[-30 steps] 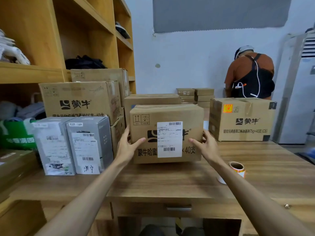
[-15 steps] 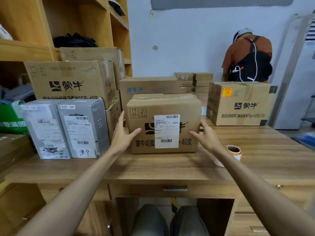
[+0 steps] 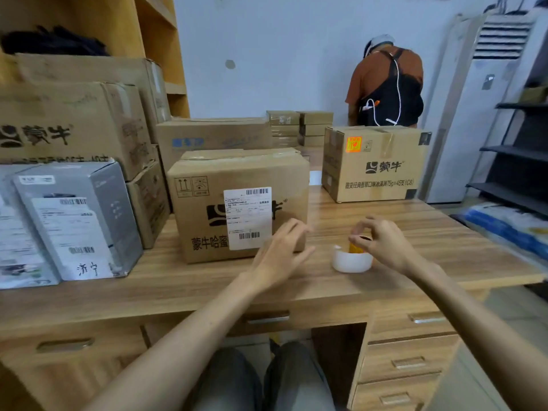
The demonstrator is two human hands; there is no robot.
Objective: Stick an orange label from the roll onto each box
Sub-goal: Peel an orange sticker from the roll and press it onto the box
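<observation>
On the desk (image 3: 207, 280), right fingers (image 3: 370, 226) pinch the roll (image 3: 351, 262) (top rim).

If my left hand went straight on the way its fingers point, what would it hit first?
Probably the front of the cardboard box, near its lower right corner: the left hand points there. Depth is unclear, so it might slip past that edge.

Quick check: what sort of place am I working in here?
Likely a parcel or stock room: a carton with a shipping label, more stacked cartons beside wooden shelving, and a label roll on the desk.
</observation>
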